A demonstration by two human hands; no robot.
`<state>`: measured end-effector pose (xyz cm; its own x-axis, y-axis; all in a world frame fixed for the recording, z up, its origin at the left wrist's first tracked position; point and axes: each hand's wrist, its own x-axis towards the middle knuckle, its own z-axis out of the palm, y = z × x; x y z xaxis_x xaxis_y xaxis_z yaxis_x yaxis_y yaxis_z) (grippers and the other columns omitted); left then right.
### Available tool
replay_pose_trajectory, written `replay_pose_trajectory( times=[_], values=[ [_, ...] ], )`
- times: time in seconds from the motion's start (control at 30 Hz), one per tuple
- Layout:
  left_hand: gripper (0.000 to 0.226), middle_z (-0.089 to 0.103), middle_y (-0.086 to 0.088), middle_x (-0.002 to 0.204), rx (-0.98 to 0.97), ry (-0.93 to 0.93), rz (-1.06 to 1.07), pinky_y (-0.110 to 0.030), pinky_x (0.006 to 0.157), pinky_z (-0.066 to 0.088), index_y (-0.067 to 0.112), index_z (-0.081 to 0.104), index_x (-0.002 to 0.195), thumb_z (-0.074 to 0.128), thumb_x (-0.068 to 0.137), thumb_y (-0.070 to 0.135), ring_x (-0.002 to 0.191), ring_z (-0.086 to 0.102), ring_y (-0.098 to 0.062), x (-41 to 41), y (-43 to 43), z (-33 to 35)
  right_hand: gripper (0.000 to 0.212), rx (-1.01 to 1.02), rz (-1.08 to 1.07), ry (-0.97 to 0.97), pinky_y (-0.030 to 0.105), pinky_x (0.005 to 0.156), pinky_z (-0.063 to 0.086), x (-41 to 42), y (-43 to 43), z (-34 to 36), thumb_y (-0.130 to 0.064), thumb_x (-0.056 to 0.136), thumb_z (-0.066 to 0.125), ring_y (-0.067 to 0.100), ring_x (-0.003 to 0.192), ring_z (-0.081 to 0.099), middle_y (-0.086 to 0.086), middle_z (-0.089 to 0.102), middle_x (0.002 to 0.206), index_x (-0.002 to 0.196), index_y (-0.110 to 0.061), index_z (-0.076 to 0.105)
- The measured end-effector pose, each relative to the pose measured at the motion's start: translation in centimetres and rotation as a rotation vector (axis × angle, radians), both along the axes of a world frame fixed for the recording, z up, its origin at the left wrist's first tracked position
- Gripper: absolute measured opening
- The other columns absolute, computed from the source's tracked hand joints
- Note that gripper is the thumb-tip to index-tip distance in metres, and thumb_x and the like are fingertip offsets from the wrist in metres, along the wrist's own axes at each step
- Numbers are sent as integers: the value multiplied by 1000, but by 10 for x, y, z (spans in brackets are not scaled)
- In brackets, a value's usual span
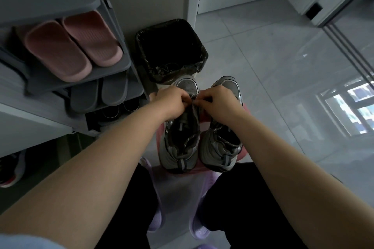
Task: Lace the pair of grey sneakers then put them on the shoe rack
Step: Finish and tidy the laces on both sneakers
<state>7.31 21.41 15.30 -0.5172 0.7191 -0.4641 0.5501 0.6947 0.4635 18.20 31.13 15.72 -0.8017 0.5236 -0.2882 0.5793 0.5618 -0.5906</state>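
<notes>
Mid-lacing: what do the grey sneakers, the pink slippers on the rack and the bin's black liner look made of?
Grey sneakers: seemingly mesh fabric with glossy synthetic overlays; silvery trim glints.
Pink slippers: probably moulded foam or rubber, matte, with ribbed footbeds.
Black liner: thin plastic film, crinkled and shiny at the rim.

A pair of pink slippers (72,46) is lying side by side above a pair of grey slippers (99,93). A bin (200,56) lined with a black bag is standing on the tiled floor (273,56), which is reflecting a bright window (354,111). Purple slippers (199,228) are showing near the bottom edge.
</notes>
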Motion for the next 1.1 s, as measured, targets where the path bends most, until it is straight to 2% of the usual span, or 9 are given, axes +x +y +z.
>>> replay_pose_trajectory(
  times=[0.23,0.33,0.43,0.53,0.67,0.83,0.9,1.0,1.1],
  values=[
    [16,53,-2,118,-21,142,-42,-39,101,24,33,68,96,57,86,40,123,36,-29,6,1,2,28,14,-76,55,31,85,48,-3,2,-2,-26,84,64,20,101,60,2,63,111,110,-18,58],
    [15,50,-3,119,-12,127,-52,-40,100,25,30,66,95,55,88,36,122,38,-28,7,1,-1,38,202,59,-119,41,108,29,-8,5,-7,-37,89,53,28,125,42,4,52,131,124,-23,53],
    [19,48,-6,116,31,65,-25,-40,100,29,27,65,104,56,89,33,118,43,-28,6,-2,-3,33,224,97,-227,39,110,19,-11,7,-7,-52,89,47,27,114,47,3,65,97,90,-23,60],
    [20,47,-8,114,69,19,-6,-41,99,36,23,65,107,54,90,25,113,46,-30,6,-5,-4,48,213,124,-217,37,106,20,-15,7,-2,-67,80,47,24,95,43,1,56,80,61,-24,46],
    [11,49,-6,106,114,-29,-11,-42,96,42,17,68,94,62,85,21,108,51,-28,0,-5,-9,47,208,209,-290,39,104,22,-14,11,4,-65,70,61,21,93,36,-1,46,87,61,-27,34],
    [10,49,-2,98,99,-88,-98,-32,89,45,17,69,92,65,85,22,92,52,-17,-8,-5,2,39,178,207,-287,38,103,25,-11,15,4,-49,68,68,23,96,40,-1,45,89,70,-23,39],
    [4,56,1,95,105,-177,-180,-21,78,44,23,65,82,66,84,20,79,52,-5,-19,-9,19,38,182,190,-303,38,103,25,-9,19,4,-46,68,68,21,95,35,0,44,94,80,-19,43],
    [15,59,8,113,192,-535,-158,2,82,36,19,61,79,58,88,8,96,51,10,-35,-20,45,35,107,166,-280,34,90,36,-5,25,2,-45,67,68,20,92,46,-1,50,91,79,-21,46],
    [23,63,0,117,317,-853,-27,-9,94,42,12,54,81,41,95,0,109,56,-1,-29,-23,50,38,7,132,-233,34,76,46,-7,23,-4,-43,66,69,22,87,57,-1,57,88,88,-17,52]
  ],
)
